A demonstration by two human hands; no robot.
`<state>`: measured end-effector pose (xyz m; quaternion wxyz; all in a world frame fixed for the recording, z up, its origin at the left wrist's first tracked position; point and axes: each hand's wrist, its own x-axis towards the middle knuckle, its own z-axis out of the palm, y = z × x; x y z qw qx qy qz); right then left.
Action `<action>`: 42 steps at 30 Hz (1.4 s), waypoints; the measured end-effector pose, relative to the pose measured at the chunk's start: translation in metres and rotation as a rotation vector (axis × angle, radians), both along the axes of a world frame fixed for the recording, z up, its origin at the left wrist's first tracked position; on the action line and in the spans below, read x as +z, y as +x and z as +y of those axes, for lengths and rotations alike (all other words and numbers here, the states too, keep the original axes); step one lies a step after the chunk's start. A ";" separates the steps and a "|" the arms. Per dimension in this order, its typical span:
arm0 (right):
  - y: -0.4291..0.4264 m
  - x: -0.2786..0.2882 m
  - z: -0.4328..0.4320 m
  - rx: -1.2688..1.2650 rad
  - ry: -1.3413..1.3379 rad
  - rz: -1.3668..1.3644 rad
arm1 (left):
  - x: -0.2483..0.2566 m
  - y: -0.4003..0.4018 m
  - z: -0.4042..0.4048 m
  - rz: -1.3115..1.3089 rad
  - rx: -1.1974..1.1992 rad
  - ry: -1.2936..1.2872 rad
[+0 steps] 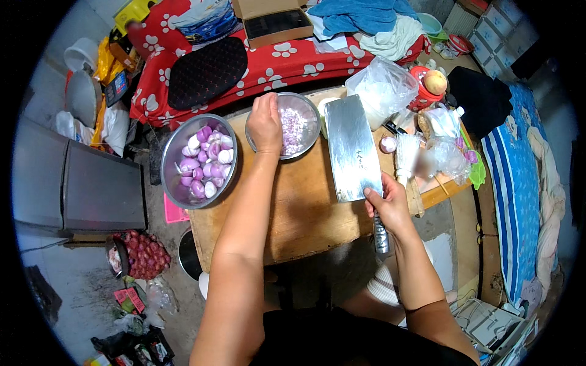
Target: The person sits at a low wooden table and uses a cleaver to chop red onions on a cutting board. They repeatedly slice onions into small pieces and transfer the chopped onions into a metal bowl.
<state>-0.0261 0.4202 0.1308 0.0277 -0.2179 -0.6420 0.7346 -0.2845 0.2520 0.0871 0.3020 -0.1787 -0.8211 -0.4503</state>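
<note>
My right hand (388, 201) grips a wide cleaver (352, 151) near where the blade meets the handle. Its blade points away from me, flat face up, above the right of the wooden board (316, 206). Over the left side of a steel bowl (313, 107) is my left hand (265, 122), back up; its fingertips are hidden, so I cannot tell whether they hold anything. Finely chopped purple onion (293, 130) lies in that bowl. To the left, a larger steel bowl (167, 176) holds several peeled purple onions (206, 160).
Behind the blade stands a bag-lined white tub (380, 91). A small onion (388, 144), a white brush (406, 153) and plastic bags (444, 158) crowd the table's right. A red-covered sofa (284, 64) runs along the back; a net sack of onions (142, 256) sits lower left.
</note>
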 end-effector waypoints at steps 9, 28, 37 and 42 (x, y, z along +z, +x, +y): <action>0.004 -0.010 -0.004 0.038 0.066 -0.020 | -0.031 0.005 0.003 -0.094 0.034 -0.272; 0.000 -0.025 -0.007 0.030 0.061 -0.007 | -0.035 -0.041 -0.191 -0.897 0.565 -0.354; 0.000 -0.018 -0.009 0.038 0.050 -0.029 | -0.057 -0.056 -0.219 -1.017 0.421 -0.242; 0.003 -0.024 -0.001 0.039 0.068 -0.023 | -0.007 -0.019 -0.233 -1.039 0.049 0.650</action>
